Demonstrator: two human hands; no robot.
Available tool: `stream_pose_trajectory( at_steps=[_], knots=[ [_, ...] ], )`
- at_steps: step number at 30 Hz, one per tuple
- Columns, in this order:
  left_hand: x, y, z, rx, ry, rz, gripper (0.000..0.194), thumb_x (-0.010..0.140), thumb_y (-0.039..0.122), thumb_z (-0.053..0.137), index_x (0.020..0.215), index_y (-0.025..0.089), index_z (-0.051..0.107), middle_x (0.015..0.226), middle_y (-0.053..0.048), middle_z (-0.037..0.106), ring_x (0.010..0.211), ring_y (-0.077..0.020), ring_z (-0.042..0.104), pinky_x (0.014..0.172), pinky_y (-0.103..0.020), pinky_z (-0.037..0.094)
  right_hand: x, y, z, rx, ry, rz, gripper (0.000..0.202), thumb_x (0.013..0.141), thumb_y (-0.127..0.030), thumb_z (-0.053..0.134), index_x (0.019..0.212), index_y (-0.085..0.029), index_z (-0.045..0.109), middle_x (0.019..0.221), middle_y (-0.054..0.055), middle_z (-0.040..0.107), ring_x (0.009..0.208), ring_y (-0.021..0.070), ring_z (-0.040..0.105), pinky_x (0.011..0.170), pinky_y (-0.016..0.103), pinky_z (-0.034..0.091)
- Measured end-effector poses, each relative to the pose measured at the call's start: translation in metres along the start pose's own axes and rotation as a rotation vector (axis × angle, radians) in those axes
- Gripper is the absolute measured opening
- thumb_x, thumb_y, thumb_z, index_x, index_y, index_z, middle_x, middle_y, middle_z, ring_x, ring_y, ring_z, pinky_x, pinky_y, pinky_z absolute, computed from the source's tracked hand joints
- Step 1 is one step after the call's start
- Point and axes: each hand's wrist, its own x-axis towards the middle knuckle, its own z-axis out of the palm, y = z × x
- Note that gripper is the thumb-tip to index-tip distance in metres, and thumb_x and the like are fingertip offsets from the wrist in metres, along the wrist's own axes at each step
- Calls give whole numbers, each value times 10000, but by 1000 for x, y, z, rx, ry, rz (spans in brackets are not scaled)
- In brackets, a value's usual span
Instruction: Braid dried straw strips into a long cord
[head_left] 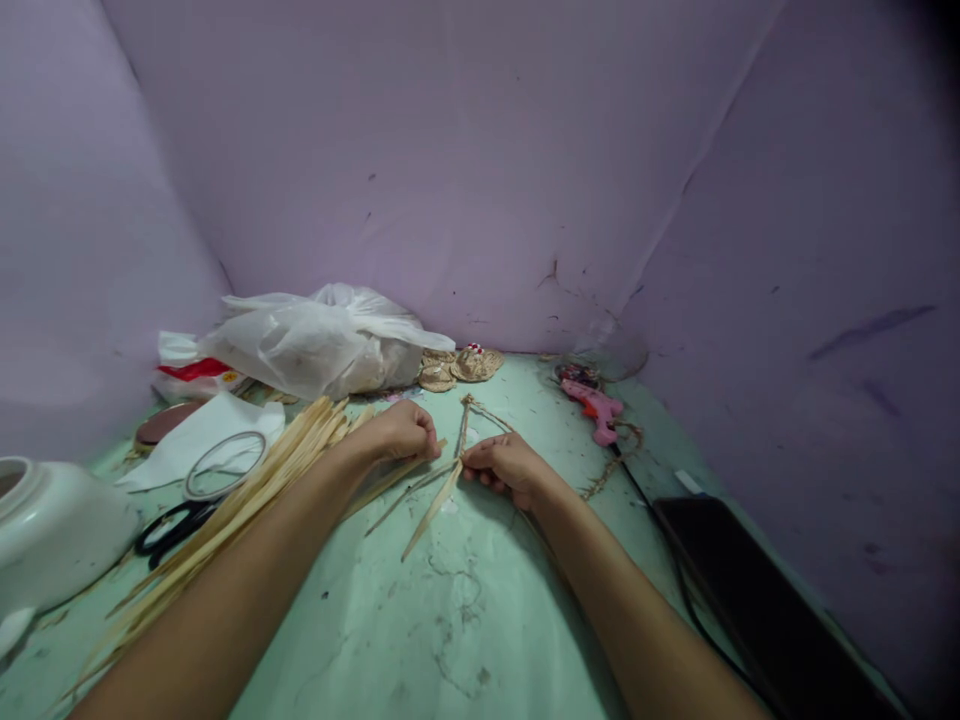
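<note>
Right hand (506,465): one, gripping the lower end of a braided cord (463,428) between thumb and fingers. Left hand (409,432): one, curling closed just beside it; whether it is holding a strip, cannot tell.

Braided cord: lying mid-table on the green tabletop (360,620), its bend pointing towards the wall, one side running beneath the right hand. Loose strips (433,512): several, fanning out from the pinch.

Bundle of dried strips (300,440): one, lying partly under the left forearm. Black-handled scissors (184,525): beside the bundle. Pink glue gun (596,408): to the right, a cord trailing near its cable (637,482).

Hazards, as judged: a slackening pinch risking the braid's unravelling; uneven pulling risking a brittle strip's splitting; the left forearm's dragging risking the bundle's scattering; a shifting right forearm risking tugging the braid askew.
</note>
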Motion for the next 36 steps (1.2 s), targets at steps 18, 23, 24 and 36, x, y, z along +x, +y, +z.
stream_pose_trajectory(
  at_steps=[18, 23, 24, 36],
  knots=[
    [-2, 5, 8, -38, -59, -47, 101, 488, 103, 502, 572, 116, 556, 379, 39, 437, 364, -77, 406, 353, -176, 271, 2, 2, 0, 0, -9, -9, 84, 571, -138, 536, 510, -103, 581, 417, -17, 504, 329, 34, 323, 299, 162, 190],
    [2, -3, 9, -50, -124, -45, 117, 469, 116, 503, 578, 129, 542, 377, 43, 432, 360, -74, 391, 342, -170, 241, 1, 2, -1, -3, -11, -17, 90, 575, -144, 534, 515, -100, 583, 429, -11, 509, 335, 34, 330, 301, 160, 200],
    [3, -4, 10, -41, -135, -44, 128, 460, 107, 490, 576, 130, 539, 374, 44, 431, 361, -74, 391, 346, -170, 246, 1, 2, -1, 2, -14, -18, 88, 577, -147, 535, 523, -99, 587, 436, -10, 513, 338, 35, 335, 301, 158, 203],
    [7, -5, 24, 112, -19, 2, 160, 452, 88, 440, 539, 119, 571, 398, 32, 435, 382, -78, 388, 382, -186, 300, 2, 2, -4, 65, -39, -1, 79, 587, -141, 541, 567, -90, 597, 456, -10, 520, 338, 27, 338, 298, 148, 201]
  ],
)
